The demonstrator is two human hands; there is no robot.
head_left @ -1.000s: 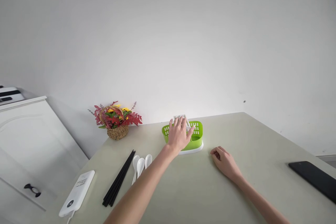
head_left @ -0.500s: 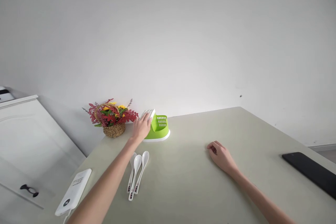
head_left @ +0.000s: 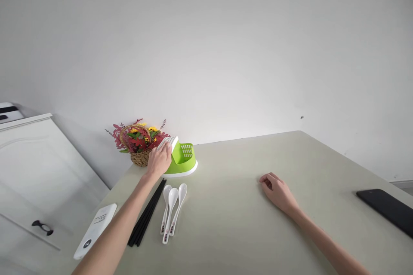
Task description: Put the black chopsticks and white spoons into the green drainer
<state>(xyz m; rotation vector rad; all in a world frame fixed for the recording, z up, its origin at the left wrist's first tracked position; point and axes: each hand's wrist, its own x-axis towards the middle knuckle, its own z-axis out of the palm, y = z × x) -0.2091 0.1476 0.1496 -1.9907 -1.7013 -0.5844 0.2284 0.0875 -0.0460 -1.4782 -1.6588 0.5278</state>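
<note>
My left hand (head_left: 160, 159) is closed over the white top of a green and white utensil holder (head_left: 183, 166), which stands upright on the table in front of the flower basket. Its right side, a green compartment with a slotted back wall, shows no contents; the left part is behind my hand. Three white spoons (head_left: 173, 197) lie fanned out just nearer to me. Beside them, partly under my left forearm, lie several black chopsticks (head_left: 151, 210). My right hand (head_left: 276, 191) rests on the table, fingers curled in, holding nothing.
A wicker basket of artificial flowers (head_left: 139, 158) stands at the back left against the wall. A white power bank (head_left: 97, 230) lies at the left edge, and a black phone (head_left: 389, 210) at the right. A white cabinet (head_left: 41, 180) stands left of the table (head_left: 232, 223).
My left hand has shifted the utensil holder to the left, towards the flower basket. The chopsticks, hidden by my forearm before, now show. My right hand stays resting; the view has turned slightly.
</note>
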